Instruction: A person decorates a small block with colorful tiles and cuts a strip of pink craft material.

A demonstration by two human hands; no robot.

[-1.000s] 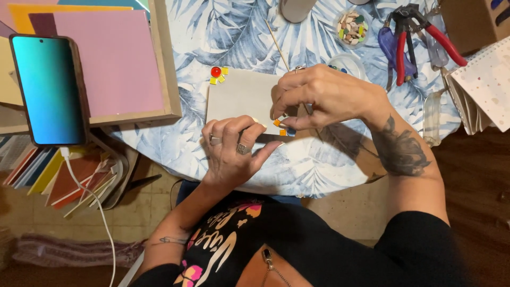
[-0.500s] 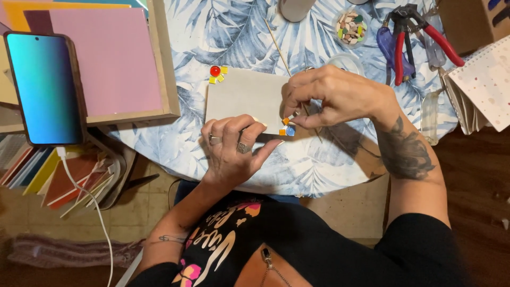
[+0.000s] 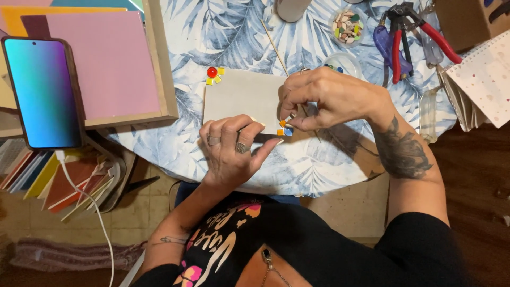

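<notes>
A pale square tile (image 3: 239, 98) lies on a round table with a blue leaf-print cloth (image 3: 223, 37). A red bead with small yellow pieces (image 3: 213, 75) sits at the tile's far left corner. Small orange and blue mosaic pieces (image 3: 285, 129) sit at its near right corner. My left hand (image 3: 231, 149) presses flat on the tile's near edge, rings on two fingers. My right hand (image 3: 324, 98) pinches a small piece just above the orange and blue pieces. A thin wooden stick (image 3: 273, 45) runs under my right hand.
A phone (image 3: 40, 90) on a charging cable stands at the left. A wooden tray of coloured sheets (image 3: 106, 58) lies beside it. A small dish of mosaic chips (image 3: 346, 25), red-handled pliers (image 3: 419, 32) and a spiral notebook (image 3: 481, 85) lie at the far right. Books (image 3: 58, 180) sit below the table.
My right hand has lifted slightly off the tile's near right corner, fingertips now pinched above the orange and blue pieces. My left hand stays pressed on the tile.
</notes>
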